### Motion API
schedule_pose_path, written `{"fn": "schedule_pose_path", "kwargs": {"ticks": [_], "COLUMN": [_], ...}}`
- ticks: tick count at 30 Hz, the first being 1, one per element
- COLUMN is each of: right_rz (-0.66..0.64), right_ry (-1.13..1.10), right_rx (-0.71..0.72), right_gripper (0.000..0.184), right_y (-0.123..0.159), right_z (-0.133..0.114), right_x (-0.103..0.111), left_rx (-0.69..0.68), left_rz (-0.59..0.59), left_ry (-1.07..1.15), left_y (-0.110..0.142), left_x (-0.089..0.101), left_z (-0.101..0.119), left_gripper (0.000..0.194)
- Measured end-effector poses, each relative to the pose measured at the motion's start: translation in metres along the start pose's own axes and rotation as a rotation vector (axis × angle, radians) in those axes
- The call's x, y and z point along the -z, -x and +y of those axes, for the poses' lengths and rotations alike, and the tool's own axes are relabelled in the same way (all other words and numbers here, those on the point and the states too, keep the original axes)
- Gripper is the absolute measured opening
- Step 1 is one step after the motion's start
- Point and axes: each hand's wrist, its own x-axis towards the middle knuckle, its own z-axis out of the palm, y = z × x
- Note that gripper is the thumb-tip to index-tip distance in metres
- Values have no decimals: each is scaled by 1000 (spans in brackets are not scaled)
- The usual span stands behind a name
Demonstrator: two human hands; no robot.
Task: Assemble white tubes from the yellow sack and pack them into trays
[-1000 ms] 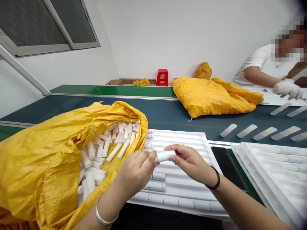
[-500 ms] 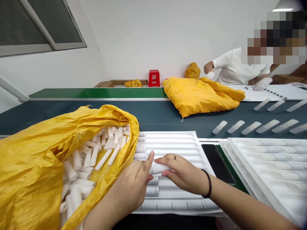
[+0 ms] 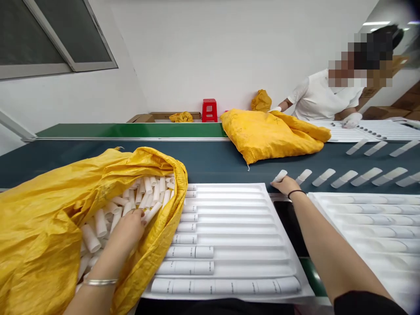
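Observation:
My left hand (image 3: 130, 225) reaches into the open yellow sack (image 3: 42, 205), its fingers closed on a short white tube (image 3: 153, 211) lying on the heap. Many loose white tubes (image 3: 100, 222) fill the sack around it. Over at the blue-grey belt, my right hand (image 3: 285, 185) holds another white tube (image 3: 280, 176) between thumb and fingers, at the left end of a slanted row of similar tubes (image 3: 323, 177). Between my hands lies a white grooved tray (image 3: 243, 239), with printed white tubes (image 3: 193, 267) at the left of its grooves and a full row along the front.
A dark flat device (image 3: 290, 223) lies right of the tray. Farther right is a stack of filled trays (image 3: 367, 227). A second yellow sack (image 3: 272, 135) rests across the belt (image 3: 203, 157). A co-worker (image 3: 328, 98) in white gloves stands opposite. A red stool (image 3: 209, 110) is behind.
My hands, together over the tray around a tube before, have parted. The left went into the sack; the right moved up to the belt with a tube, extending the row there.

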Motion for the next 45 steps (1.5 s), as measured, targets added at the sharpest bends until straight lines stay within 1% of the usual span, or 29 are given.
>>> {"fn": "schedule_pose_path", "kwargs": {"ticks": [2,3,4,6,8,10,12,13,15,17,18,20,22,24,25,26,28,30,31,33,35,37,39,42,45], "right_rz": [-119,-184,-246,-375,-532,-670,-758,-782,-803,-793,-769,-692,-615,-557,-530,-503,-461,-435,-428,-412,-360,-299,-287,-307,-256], "right_ry": [148,225,274,294,242,192,170,170,176,177,159,60,-124,-331,-425,-515,-684,-787,-797,-748,-701,-699,-693,-615,-529], "right_rx": [-67,-84,-69,47,254,447,572,609,650,674,670,613,510,422,393,370,343,365,398,481,534,568,641,813,946], "right_gripper": [31,31,33,35,33,27,18,17,16,16,17,22,25,26,27,28,30,29,28,26,26,27,27,29,31], "right_y": [5,11,20,50,89,130,161,172,184,184,182,176,167,159,156,153,150,151,151,154,156,155,153,149,149], "right_z": [-13,-25,-39,-75,-112,-142,-161,-166,-170,-167,-165,-161,-158,-157,-157,-158,-160,-162,-163,-164,-164,-165,-166,-168,-171], "right_x": [4,3,0,-11,-30,-51,-68,-74,-80,-80,-78,-72,-65,-57,-54,-52,-48,-45,-43,-40,-36,-30,-23,-13,-7], "left_rx": [11,17,20,12,11,31,52,55,43,13,-11,-75,-152,-273,-345,-410,-495,-536,-559,-626,-694,-753,-803,-850,-864], "left_rz": [-4,-3,-1,-1,-18,-59,-107,-127,-138,-104,-67,40,168,296,345,369,357,310,294,290,315,351,381,471,559], "left_ry": [5,9,15,39,66,92,124,143,186,240,277,366,462,710,899,1102,1425,1532,1533,1430,1213,969,785,627,555], "left_y": [1,1,0,-4,-10,-15,-16,-15,-9,0,5,17,31,48,57,66,80,89,91,93,91,89,88,88,91], "left_x": [-3,-3,-4,-3,-2,-2,-3,-4,-4,-1,2,9,18,25,28,30,33,35,35,36,38,41,44,49,53], "left_z": [1,2,3,5,4,0,-7,-10,-15,-15,-13,-4,11,31,42,54,74,88,92,96,96,95,94,94,96], "left_gripper": [35,36,38,40,39,36,29,24,15,8,6,14,23,22,19,17,18,20,21,26,36,45,52,56,63]}}
